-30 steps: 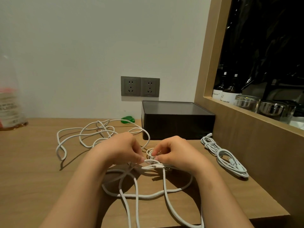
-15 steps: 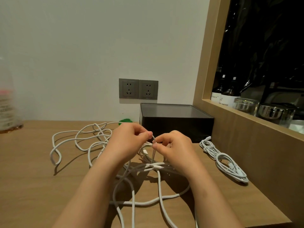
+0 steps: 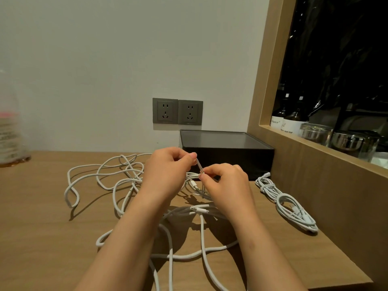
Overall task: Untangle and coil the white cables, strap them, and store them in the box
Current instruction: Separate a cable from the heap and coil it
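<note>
Loose white cables (image 3: 109, 177) sprawl tangled over the wooden desk (image 3: 37, 238), with loops running under both my forearms. My left hand (image 3: 168, 171) and my right hand (image 3: 224, 179) are raised just above the tangle and each pinches one end of a short straight piece of white cable (image 3: 199, 165) stretched between their fingertips. A black box (image 3: 226, 152) with a grey lid stands behind the hands against the wall. At the right lies a coiled and strapped white cable bundle (image 3: 287, 202).
Two grey wall sockets (image 3: 177, 111) sit above the box. A blurred clear bottle (image 3: 10, 133) stands at the far left of the desk. A wooden-framed niche (image 3: 298, 139) on the right holds bottles and glass jars. The desk's right front edge is near.
Both hands have lifted from the desk and moved toward the box, raising a cable end between their fingertips. The tangle has shifted slightly with them.
</note>
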Tool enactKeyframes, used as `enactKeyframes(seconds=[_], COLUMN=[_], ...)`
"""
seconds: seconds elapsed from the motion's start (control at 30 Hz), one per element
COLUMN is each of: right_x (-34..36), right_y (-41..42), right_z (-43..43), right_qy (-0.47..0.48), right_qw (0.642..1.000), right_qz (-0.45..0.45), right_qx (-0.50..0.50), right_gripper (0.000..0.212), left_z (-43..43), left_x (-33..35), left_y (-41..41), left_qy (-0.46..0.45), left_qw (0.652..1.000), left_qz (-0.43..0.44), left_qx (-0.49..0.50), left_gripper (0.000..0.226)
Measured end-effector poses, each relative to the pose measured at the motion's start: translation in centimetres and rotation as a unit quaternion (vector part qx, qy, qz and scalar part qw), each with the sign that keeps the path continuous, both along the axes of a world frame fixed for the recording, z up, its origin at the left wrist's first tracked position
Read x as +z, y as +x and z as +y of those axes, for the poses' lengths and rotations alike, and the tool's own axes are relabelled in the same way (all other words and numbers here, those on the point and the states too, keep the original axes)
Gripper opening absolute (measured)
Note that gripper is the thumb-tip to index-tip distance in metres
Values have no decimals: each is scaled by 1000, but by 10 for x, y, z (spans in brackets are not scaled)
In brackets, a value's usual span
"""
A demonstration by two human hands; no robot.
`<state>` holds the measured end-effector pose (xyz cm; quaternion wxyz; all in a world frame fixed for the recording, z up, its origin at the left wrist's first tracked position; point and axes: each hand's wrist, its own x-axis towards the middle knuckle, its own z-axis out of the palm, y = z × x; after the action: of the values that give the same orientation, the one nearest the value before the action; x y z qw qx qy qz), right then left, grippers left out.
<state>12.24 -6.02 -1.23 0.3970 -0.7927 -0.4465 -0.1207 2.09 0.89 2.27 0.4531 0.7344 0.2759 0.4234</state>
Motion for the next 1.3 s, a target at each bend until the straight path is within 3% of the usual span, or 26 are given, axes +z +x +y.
enactKeyframes(seconds=[0.3,0.53,0.77,0.87,1.0,1.1,1.17,1.3], right_x=[-8,-9,-10,-5,6,12,16,23], right_y=[3,4,9,13,14,9,6,-1], right_z=[3,0,-8,-15,-21,-20,-21,-26], right_qy=[26,49,69,115,157,158,159,127], right_qw=[998,997,993,987,977,975,972,968], right_qz=[51,30,92,113,142,132,126,110], right_qx=[-25,-59,-36,-10,41,78,114,186], right_gripper=[23,20,19,21,21,21,20,24], left_z=[-7,-10,-10,2,12,12,9,7], left_x=[6,12,5,5,0,-4,-2,-4], left_y=[1,1,5,0,-9,-4,0,1], left_qy=[-107,-69,60,29,25,60,-14,-181], left_qw=[989,986,996,999,994,994,997,966], left_qz=[-100,-147,-68,-23,108,83,52,-13], left_qx=[-21,-34,-27,-28,0,32,-49,-186], left_gripper=[24,24,18,21,42,35,38,36])
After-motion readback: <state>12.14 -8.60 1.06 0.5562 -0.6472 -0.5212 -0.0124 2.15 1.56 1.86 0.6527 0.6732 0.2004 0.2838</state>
